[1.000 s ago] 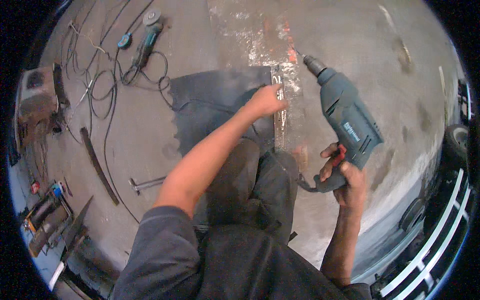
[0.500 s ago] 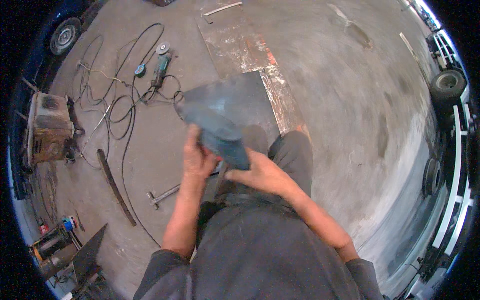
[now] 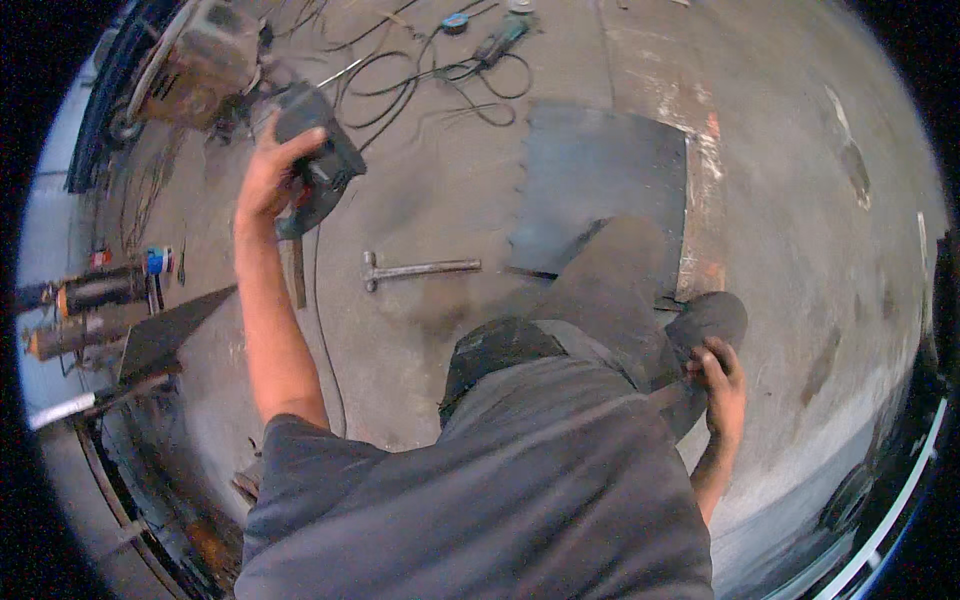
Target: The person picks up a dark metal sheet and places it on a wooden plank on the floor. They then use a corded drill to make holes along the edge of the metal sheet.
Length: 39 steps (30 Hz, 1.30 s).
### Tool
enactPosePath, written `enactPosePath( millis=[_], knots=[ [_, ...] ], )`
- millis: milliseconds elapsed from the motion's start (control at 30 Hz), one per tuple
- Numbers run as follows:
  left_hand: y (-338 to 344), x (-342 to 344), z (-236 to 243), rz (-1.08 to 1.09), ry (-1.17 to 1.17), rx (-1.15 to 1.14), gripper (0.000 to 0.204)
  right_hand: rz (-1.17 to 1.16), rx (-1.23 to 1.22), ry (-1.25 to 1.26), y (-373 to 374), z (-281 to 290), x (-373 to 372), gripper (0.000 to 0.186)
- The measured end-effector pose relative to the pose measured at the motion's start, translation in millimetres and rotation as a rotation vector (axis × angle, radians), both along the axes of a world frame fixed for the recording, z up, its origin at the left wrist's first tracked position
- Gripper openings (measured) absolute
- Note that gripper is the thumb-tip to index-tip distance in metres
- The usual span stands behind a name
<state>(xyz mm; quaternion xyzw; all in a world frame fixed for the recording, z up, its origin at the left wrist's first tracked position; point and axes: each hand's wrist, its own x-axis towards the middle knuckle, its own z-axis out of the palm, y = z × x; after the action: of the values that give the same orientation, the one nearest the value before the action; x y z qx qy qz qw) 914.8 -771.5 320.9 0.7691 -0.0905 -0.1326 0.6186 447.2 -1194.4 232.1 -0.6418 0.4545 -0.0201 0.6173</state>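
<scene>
My left hand [image 3: 270, 175] is raised at the left, closed round a dark, teal-trimmed power tool [image 3: 320, 140]. The tool is smeared by motion, and its exact kind is hard to make out. My right hand [image 3: 725, 385] rests by my right knee [image 3: 708, 325], fingers loosely bent and slightly apart against the trouser leg, with nothing visible in them. A flat dark metal sheet [image 3: 600, 170] lies on the floor before my knees. Left of my legs is a hammer [image 3: 425, 268] with a metal handle, lying on the floor.
An angle grinder [image 3: 500, 42] lies at the far side with looped black cables [image 3: 390, 85] and a blue round item [image 3: 455, 23]. A worn boxy machine [image 3: 200, 65] stands at far left. Cylinders [image 3: 105, 290] and a dark plate [image 3: 175, 330] are at left. A rusty board [image 3: 705, 190] lies along the sheet.
My two hands have parted. The left has carried the tool away to the left; the right has let go of it and dropped to my right knee. The view has turned leftward.
</scene>
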Motion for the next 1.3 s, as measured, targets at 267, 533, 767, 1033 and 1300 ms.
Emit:
enactPosePath(
  millis=[267, 533, 767, 1033, 1300],
  knots=[
    [-8, 19, -197, -0.020, 0.238, 0.510, 0.112, -0.012, 0.071, 0.125, -8, -18, -34, 0.050],
    [-23, -10, -318, -0.113, 0.632, 0.486, 0.073, -0.324, 0.104, 0.037, -3, 16, -87, 0.041],
    [-15, 2, -354, -0.117, 0.688, 0.682, 0.098, -0.683, 0.203, 0.071, 41, -36, -178, 0.043],
    [26, 92, -399, -0.508, 0.231, 1.280, 0.082, -0.739, 0.367, 0.160, 134, -108, -200, 0.040],
    [-295, -71, -357, -0.866, -0.520, 0.840, 0.087, -0.629, 0.106, 0.692, 264, -205, -256, 0.039]
  ],
)
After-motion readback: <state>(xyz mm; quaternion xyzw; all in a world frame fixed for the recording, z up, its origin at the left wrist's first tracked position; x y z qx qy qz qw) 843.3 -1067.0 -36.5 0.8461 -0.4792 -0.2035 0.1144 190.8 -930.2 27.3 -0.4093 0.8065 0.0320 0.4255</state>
